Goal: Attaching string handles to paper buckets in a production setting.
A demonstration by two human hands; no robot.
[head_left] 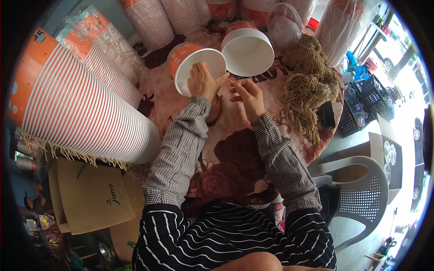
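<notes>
An orange paper bucket (180, 53) with a white inside lies tipped on the table, its mouth facing me. My left hand (204, 83) has its fingers inside the mouth and its thumb at the right rim, closed on the bucket's wall. Just right of that rim, my right hand (248, 95) pinches a thin beige cord (231, 81) that runs to the left thumb. Whether the cord passes through the wall is too small to tell. Beside this bucket, a short stack of nested buckets (248, 55) lies with its white opening toward me.
Piles of beige cords (304, 92) lie on the flowered tablecloth (235, 131) at right. A long stack of buckets (90, 106) with hanging cords leans at left. Plastic-wrapped stacks (147, 22) line the back. A grey plastic chair (364, 198) and cardboard boxes (92, 194) flank the table.
</notes>
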